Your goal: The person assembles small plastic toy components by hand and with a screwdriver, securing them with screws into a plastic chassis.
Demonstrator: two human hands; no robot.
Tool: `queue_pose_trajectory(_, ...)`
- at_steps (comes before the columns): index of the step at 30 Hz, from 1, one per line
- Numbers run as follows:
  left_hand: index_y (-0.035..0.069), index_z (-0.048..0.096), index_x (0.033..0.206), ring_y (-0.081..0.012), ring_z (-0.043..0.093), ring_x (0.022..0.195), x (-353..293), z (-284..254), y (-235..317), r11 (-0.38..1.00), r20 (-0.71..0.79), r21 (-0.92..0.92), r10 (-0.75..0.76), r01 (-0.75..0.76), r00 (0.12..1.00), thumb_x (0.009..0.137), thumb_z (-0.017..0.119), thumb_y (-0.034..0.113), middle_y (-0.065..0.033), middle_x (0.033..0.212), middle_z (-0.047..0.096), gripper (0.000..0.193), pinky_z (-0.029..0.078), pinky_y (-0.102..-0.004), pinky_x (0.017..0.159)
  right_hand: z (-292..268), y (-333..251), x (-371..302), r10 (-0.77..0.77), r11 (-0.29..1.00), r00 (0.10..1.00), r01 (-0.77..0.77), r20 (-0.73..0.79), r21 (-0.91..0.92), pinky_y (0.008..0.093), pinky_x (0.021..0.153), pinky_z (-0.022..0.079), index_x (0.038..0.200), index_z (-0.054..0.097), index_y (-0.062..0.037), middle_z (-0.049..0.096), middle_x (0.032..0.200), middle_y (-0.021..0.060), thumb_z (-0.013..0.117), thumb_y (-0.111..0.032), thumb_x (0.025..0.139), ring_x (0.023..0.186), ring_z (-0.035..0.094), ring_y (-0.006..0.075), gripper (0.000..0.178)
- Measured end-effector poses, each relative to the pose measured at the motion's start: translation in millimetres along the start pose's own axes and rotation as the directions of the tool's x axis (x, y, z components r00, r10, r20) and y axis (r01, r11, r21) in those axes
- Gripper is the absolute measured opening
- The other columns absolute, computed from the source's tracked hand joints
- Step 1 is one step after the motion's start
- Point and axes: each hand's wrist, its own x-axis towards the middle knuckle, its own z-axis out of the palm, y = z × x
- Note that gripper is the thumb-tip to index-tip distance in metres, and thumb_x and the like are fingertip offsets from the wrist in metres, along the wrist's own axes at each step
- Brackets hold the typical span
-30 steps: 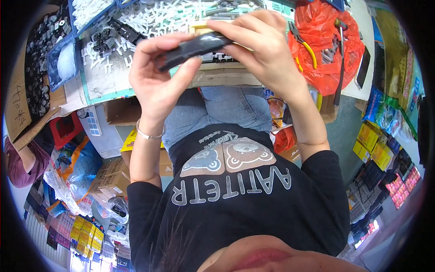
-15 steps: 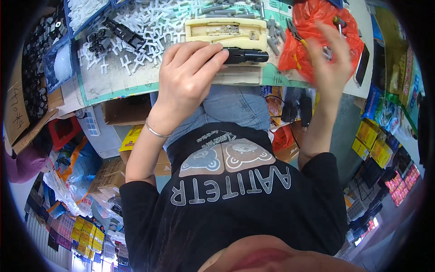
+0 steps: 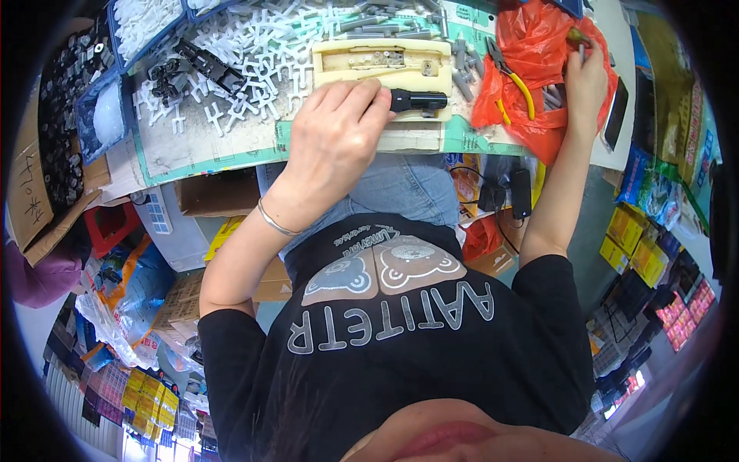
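Note:
My left hand (image 3: 336, 127) is closed over a black plastic part (image 3: 419, 101) with a rounded, tube-like end. The part lies level along the near side of a cream-coloured fixture block (image 3: 381, 75) with recesses cut into it. My fingers cover the part's left end. At the right, my right hand (image 3: 587, 83) reaches over a red plastic bag (image 3: 531, 31). Its fingers are closed round the shaft of a screwdriver (image 3: 576, 35) with a yellowish-brown handle. Left of that hand, pliers with yellow handles (image 3: 524, 91) rest on the bag, with their jaws pointing away from me.
White forked plastic pieces (image 3: 262, 46) are heaped at left, with black assemblies (image 3: 212, 65) among them. Grey cylinders (image 3: 385, 27) lie behind the fixture. Blue bins (image 3: 115, 108) stand far left. A dark phone-like slab (image 3: 616, 114) lies near the table's right edge.
My right hand has moved away from me and to the right, onto the screwdriver, uncovering the pliers' handles. My left hand and the black part have shifted slightly towards me.

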Motion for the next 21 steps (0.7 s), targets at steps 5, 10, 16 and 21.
queue_pose_trajectory(5, -0.004, 0.062, 0.086, -0.0239, 0.062, 0.083, 1.0, 2.5, 5.7, 0.987, -0.004, 0.154, 0.048, -0.047, 0.999, 0.072, 0.065, 0.005, -0.0151, 0.090, 0.063, 0.017, 0.051, -0.0321, 0.070, -70.3, -39.6, -16.5, 0.139, 0.573, 0.990, -0.062, -0.022, 0.817, 0.0181, 0.054, 0.038, 0.101, 0.063, 0.0018, 0.058, 0.075, 0.0017, 0.056, -0.013, 0.092, 0.061, 0.050, 0.0053, 0.018)
queue_pose_trajectory(10, -0.004, 0.062, 0.077, -0.0234, 0.062, 0.075, 5.8, 8.9, 3.4, 0.936, -0.037, 0.316, 0.174, -0.154, 0.984, 0.075, 0.061, 0.002, -0.0165, 0.082, 0.063, 0.006, 0.051, -0.0295, 0.064, -98.1, -109.2, -90.1, -0.413, 0.557, 0.908, 0.317, -0.075, 0.767, 0.0326, 0.069, 0.051, 0.110, 0.061, 0.0027, 0.067, 0.087, 0.0132, 0.053, -0.007, 0.091, 0.080, 0.066, 0.0220, 0.023)
queue_pose_trajectory(16, -0.001, 0.059, 0.073, -0.0208, 0.061, 0.074, 4.4, 1.1, 3.9, 0.968, 0.040, 0.224, 0.107, -0.114, 0.993, 0.073, 0.062, 0.004, -0.0134, 0.082, 0.063, 0.005, 0.048, -0.0284, 0.059, -90.5, -127.7, -101.5, -0.274, 0.702, 0.885, -0.083, 0.376, 0.707, 0.0353, 0.066, 0.049, 0.111, 0.060, -0.0009, 0.063, 0.080, 0.0181, 0.056, -0.014, 0.091, 0.073, 0.064, 0.0311, 0.025)
queue_pose_trajectory(21, -0.003, 0.061, 0.078, -0.0219, 0.061, 0.076, 5.9, 2.6, 2.9, 0.964, 0.019, 0.233, 0.128, -0.129, 0.992, 0.070, 0.062, 0.004, -0.0145, 0.085, 0.062, 0.010, 0.049, -0.0285, 0.062, -67.3, -118.2, -109.7, -0.346, 0.787, 0.843, 0.022, 0.411, 0.617, 0.0287, 0.061, 0.048, 0.115, 0.060, -0.0013, 0.065, 0.083, 0.0156, 0.056, -0.014, 0.093, 0.067, 0.063, 0.0189, 0.027)
